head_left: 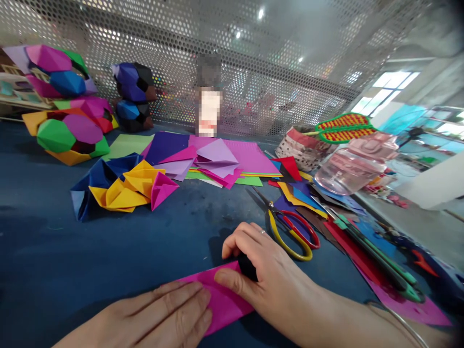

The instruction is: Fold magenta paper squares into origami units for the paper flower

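A folded strip of magenta paper (pixel 228 299) lies at a slant on the blue tabletop in front of me. My left hand (pixel 170 311) rests flat on its left part, fingers stretched out. Over the right end is my right hand (pixel 259 270), thumb on the paper and the other fingers curled around a small black object (pixel 248 267), mostly hidden by the hand. Just beyond the right hand lie scissors (pixel 290 227) with one yellow and one red handle. Folded paper units (pixel 130 186) in blue, yellow and magenta sit joined together at the left.
Stacks of coloured paper (pixel 250 157) lie at the back. Paper polyhedra (pixel 68 133) stand back left. On the right are a pink clear bottle (pixel 351 166), a fabric pouch (pixel 300 150), a green utility knife (pixel 380 261) and paper scraps. A perforated metal screen (pixel 163 53) rises behind.
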A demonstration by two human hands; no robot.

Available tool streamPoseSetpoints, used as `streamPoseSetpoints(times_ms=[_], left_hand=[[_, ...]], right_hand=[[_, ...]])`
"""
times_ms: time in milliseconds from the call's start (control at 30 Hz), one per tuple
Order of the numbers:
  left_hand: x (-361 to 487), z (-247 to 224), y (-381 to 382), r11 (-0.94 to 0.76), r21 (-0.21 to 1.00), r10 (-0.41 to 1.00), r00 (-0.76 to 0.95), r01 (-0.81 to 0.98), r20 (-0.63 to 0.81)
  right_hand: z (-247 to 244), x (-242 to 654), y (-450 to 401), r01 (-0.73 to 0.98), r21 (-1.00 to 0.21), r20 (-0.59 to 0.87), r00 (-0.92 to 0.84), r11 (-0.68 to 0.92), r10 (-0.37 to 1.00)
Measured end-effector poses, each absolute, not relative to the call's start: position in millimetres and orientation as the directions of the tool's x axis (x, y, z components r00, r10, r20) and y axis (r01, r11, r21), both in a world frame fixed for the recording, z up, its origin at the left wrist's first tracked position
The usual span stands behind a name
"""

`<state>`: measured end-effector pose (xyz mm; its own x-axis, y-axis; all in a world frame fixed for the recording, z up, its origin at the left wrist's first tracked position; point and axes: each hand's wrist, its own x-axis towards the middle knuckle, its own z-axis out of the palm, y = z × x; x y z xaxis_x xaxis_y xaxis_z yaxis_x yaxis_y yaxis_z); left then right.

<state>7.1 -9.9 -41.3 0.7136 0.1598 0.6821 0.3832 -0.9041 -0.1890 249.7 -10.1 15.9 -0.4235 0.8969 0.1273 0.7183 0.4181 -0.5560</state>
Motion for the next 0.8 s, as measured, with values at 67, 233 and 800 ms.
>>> streamPoseSetpoints(times_ms=[67,233,800], left_hand=[[5.0,-40.2,-11.0,-0.909,-0.197,0.153,0.734,0.367,0.662],[-0.2,-43.0,-15.0,-0.917,-0.17,0.179,0.752,0.361,0.634],[2.9,-46.0,-16.3,-0.913,-0.157,0.188,0.731,0.376,0.656]], right_hand=[[18.2,251.1,-10.3,0.73,-0.539,0.119,-0.43,0.421,0.895],[18.7,251.3,-8.2,0.753,-0.5,0.122,-0.428,0.428,0.896],[11.1,247.8,-5.8,0.759,-0.479,0.172,-0.411,0.441,0.895]])
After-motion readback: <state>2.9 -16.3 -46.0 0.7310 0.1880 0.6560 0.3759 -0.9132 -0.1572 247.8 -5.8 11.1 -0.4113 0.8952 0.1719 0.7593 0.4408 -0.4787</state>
